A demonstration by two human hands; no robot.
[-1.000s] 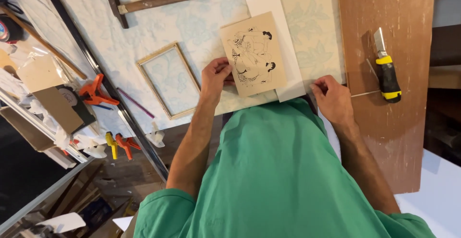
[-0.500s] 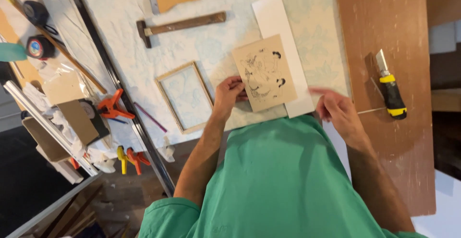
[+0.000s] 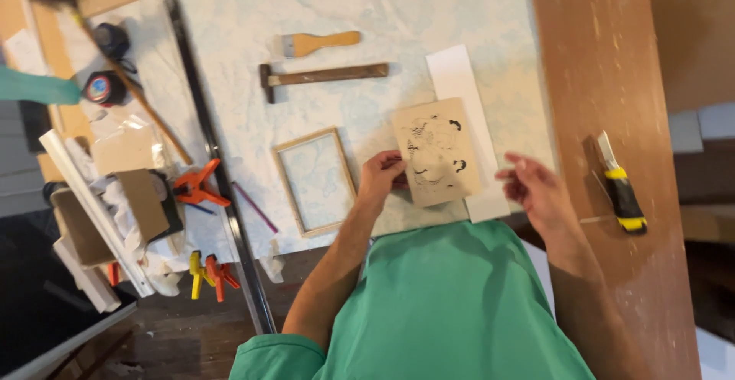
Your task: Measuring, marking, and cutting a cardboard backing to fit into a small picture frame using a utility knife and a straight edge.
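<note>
A tan card with a black ink drawing (image 3: 438, 150) lies on the pale blue-patterned table cover, partly over a white strip (image 3: 465, 81). My left hand (image 3: 380, 179) pinches the card's left edge near its lower corner. Just to the right of the card, my right hand (image 3: 532, 188) hovers with fingers spread and nothing in it, by the lower end of the white strip. An empty wooden frame (image 3: 315, 180) lies to the left of my left hand.
A hammer (image 3: 321, 76) and a flat brush (image 3: 315, 43) lie farther up. A yellow-black utility knife (image 3: 622, 188) rests on the brown board (image 3: 612, 66) at right. At left are a long metal ruler (image 3: 218, 165), orange clamps (image 3: 197, 185), tape rolls and boxes.
My right hand has lifted from the table's near edge and moved left toward the card, opening its fingers. My left hand stays at the card's left edge.
</note>
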